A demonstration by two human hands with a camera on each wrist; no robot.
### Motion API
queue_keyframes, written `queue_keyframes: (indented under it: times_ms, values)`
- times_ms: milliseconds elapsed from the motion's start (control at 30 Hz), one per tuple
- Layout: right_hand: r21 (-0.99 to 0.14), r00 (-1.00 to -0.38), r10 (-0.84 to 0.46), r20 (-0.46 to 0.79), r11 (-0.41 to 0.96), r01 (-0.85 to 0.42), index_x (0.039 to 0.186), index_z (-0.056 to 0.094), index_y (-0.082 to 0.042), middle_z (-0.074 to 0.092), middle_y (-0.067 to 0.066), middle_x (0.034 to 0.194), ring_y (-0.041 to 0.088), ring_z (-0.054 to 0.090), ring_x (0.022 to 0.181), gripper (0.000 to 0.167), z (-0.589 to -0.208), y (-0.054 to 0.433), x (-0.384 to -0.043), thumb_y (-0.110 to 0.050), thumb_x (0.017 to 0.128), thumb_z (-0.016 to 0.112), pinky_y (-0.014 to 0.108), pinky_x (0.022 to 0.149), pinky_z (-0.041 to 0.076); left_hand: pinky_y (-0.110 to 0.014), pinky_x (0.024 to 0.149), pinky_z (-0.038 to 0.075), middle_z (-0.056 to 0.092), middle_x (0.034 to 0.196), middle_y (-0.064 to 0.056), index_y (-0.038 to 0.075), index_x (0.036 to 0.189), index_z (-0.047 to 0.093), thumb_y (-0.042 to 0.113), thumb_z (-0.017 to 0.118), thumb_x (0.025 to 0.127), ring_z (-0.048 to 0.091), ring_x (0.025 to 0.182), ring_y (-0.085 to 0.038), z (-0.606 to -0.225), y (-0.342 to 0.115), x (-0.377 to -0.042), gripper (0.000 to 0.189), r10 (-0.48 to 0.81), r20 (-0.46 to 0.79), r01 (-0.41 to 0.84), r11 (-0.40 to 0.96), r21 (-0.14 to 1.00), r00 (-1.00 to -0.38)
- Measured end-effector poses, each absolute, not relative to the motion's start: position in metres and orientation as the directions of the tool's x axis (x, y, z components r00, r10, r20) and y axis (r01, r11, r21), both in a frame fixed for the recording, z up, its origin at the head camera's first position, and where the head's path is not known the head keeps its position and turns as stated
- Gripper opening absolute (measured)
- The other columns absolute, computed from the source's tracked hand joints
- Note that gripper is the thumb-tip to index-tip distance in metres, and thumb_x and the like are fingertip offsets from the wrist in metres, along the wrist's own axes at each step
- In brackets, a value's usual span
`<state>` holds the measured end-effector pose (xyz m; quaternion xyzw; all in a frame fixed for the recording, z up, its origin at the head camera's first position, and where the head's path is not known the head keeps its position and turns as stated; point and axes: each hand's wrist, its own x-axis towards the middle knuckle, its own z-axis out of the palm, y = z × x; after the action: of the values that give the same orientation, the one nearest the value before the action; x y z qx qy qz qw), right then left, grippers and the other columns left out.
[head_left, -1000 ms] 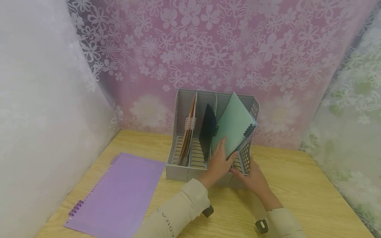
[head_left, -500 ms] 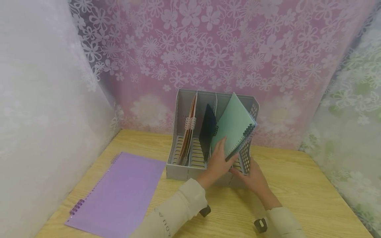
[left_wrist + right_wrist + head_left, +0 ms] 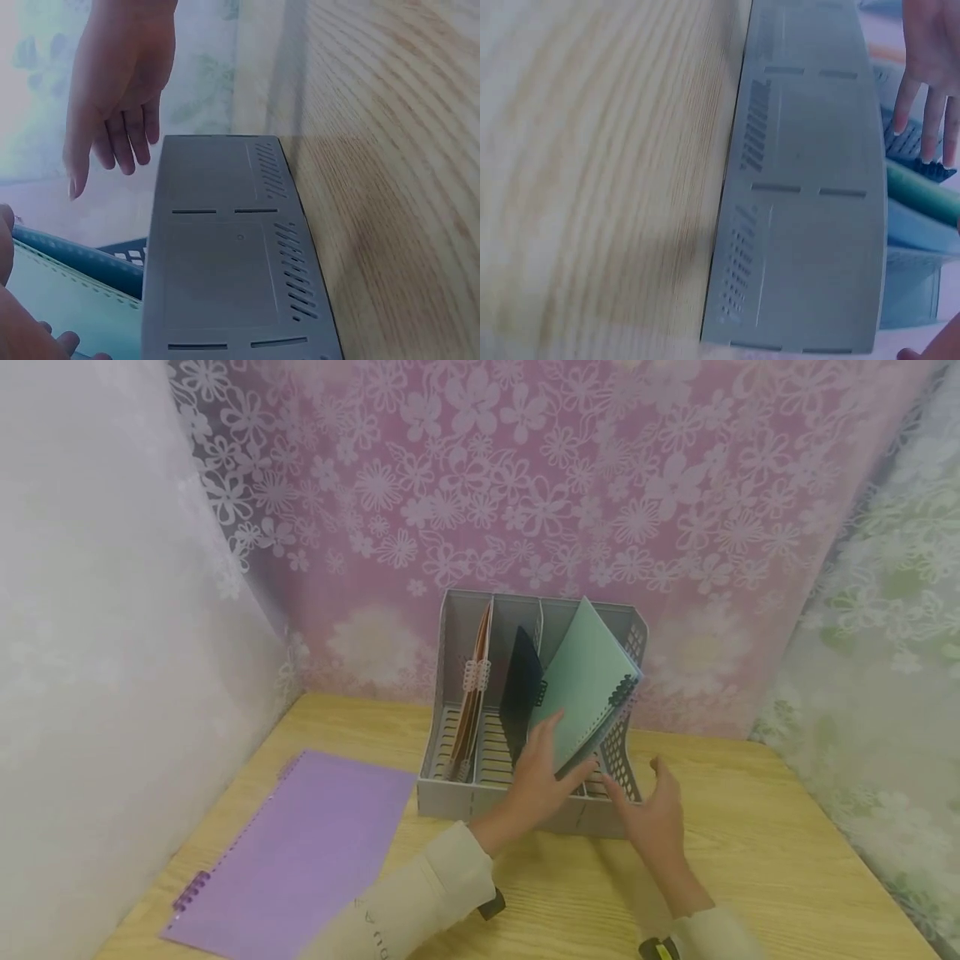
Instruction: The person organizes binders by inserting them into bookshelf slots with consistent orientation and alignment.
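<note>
A grey file rack [image 3: 447, 797] with compartments stands on the table. A light green loose-leaf notebook [image 3: 588, 685] leans in its right part, with a bluish one showing behind its edge. My left hand [image 3: 531, 789] is spread at the lower front of the green notebook, thumb and fingers apart; whether it touches cannot be made out. My right hand [image 3: 656, 818] is by the rack's front right corner, fingers apart and holding nothing. In the left wrist view, my right hand [image 3: 124, 82] hangs with loosely extended fingers beside the rack's front [image 3: 217, 262].
Brown ring-bound notebooks [image 3: 471, 702] stand in the left compartment and a dark notebook [image 3: 521, 689] in the middle one. A purple sheet or cover [image 3: 300, 852] with binding rings lies on the table's left. Floral curtains [image 3: 525, 485] surround the wooden table [image 3: 735, 827].
My right hand has let go of the rack's front right corner and moved slightly outward. My left hand has drawn back a little from the green notebook. The notebooks keep their places.
</note>
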<state>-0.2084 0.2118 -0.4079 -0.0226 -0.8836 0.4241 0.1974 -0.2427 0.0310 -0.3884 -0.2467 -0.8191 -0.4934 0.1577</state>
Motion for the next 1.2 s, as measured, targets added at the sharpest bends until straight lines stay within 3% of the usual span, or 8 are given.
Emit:
queue_keyframes:
  times_ms: [167,367,567,700,933,1100,1200]
  values:
    - [-0.804,-0.854,0.289,0.433,0.552,-0.221,0.144,0.031,0.009,0.046,0.027,0.131,0.037,0.044,0.119,0.072,-0.404,0.201,-0.196,-0.026,0.093,0.068,0.047,0.099,0.038,-0.055,0.105,0.039,0.029,0.154,-0.011,0.011,0.153,0.021,0.042,0.061,0.095,0.036,0.137,-0.030,-0.384,0.021,-0.232,0.076,0.258,0.518,0.578,0.347,0.738,-0.816]
    - [-0.795,-0.850,0.247,0.465,0.540,-0.278,0.138,0.037,0.011,0.052,0.024,0.123,0.031,0.047,0.113,0.062,-0.400,0.184,-0.180,-0.016,0.092,0.068,0.030,0.091,0.036,-0.052,0.103,0.042,0.033,0.150,-0.008,0.017,0.152,0.023,0.040,0.061,0.095,0.037,0.133,-0.025,-0.375,0.001,-0.212,0.073,0.297,0.515,0.589,0.285,0.756,-0.804]
    - [-0.764,-0.852,0.169,0.496,0.552,-0.335,0.131,0.045,0.010,0.057,0.019,0.117,0.022,0.050,0.107,0.057,-0.403,0.166,-0.171,-0.011,0.087,0.073,0.019,0.089,0.037,-0.049,0.101,0.044,0.046,0.139,-0.008,0.009,0.142,0.040,0.024,0.072,0.089,0.045,0.127,-0.024,-0.367,-0.030,-0.204,0.064,0.245,0.642,0.687,0.308,0.658,-0.726]
    - [-0.772,-0.863,0.169,0.476,0.550,-0.319,0.129,0.049,0.005,0.060,0.016,0.116,0.017,0.051,0.103,0.054,-0.403,0.159,-0.166,-0.011,0.085,0.075,0.016,0.087,0.038,-0.045,0.098,0.047,0.050,0.134,-0.011,0.005,0.137,0.044,0.017,0.075,0.085,0.049,0.120,-0.025,-0.369,-0.051,-0.205,0.062,0.214,0.740,0.764,0.298,0.572,-0.638]
    - [-0.830,-0.897,0.147,0.416,0.465,-0.309,0.136,0.047,0.000,0.059,0.011,0.123,0.020,0.052,0.111,0.057,-0.389,0.143,-0.152,-0.013,0.087,0.074,0.013,0.093,0.039,-0.036,0.096,0.048,0.051,0.130,-0.016,0.001,0.132,0.046,0.045,0.062,0.093,0.052,0.116,-0.028,-0.370,-0.086,-0.200,0.061,0.204,0.859,0.864,0.303,0.401,-0.470]
    - [-0.846,-0.911,0.077,0.406,0.408,-0.343,0.137,0.046,-0.002,0.058,0.007,0.128,0.019,0.052,0.118,0.060,-0.390,0.130,-0.146,-0.013,0.086,0.075,0.007,0.096,0.036,-0.033,0.098,0.047,0.053,0.128,-0.019,-0.003,0.130,0.047,0.050,0.058,0.093,0.053,0.114,-0.031,-0.372,-0.114,-0.196,0.065,0.183,0.879,0.859,0.370,0.353,-0.440]
    - [-0.849,-0.924,0.020,0.382,0.402,-0.342,0.140,0.043,-0.003,0.056,0.006,0.134,0.019,0.051,0.123,0.065,-0.394,0.123,-0.143,-0.014,0.085,0.076,0.006,0.097,0.035,-0.034,0.099,0.047,0.054,0.128,-0.019,-0.004,0.130,0.047,0.046,0.061,0.093,0.053,0.115,-0.032,-0.376,-0.133,-0.196,0.064,0.158,0.873,0.838,0.402,0.370,-0.461]
